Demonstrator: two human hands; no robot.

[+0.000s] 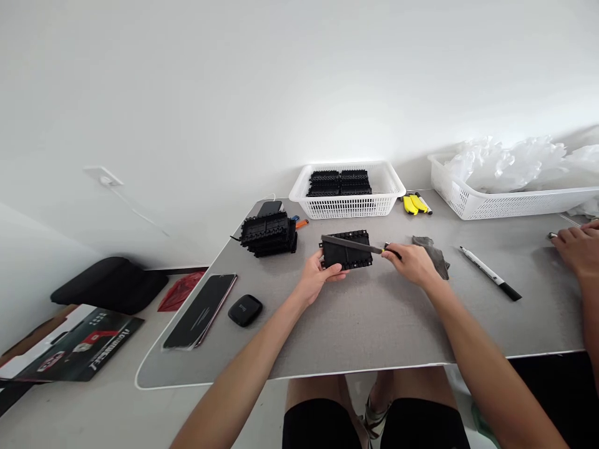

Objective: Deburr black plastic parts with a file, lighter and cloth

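Observation:
My left hand (318, 275) grips a flat black plastic part (341, 254) with toothed edges by its lower left corner, just above the grey table. In my right hand (409, 262) is the handle of a flat metal file (350, 244), whose blade lies across the upper face of the part. Left of my hands stands a stack of similar black parts (266, 232). Behind them, a white basket (349, 207) holds more black parts. A dark grey cloth (433, 254) lies beyond my right hand.
Yellow-handled items (415, 204) are beside the basket; a second basket (505, 204) holds plastic bags. A marker (490, 273) lies to the right, near another person's hand (574, 248). On the left are a phone (201, 312) and a small black case (245, 310).

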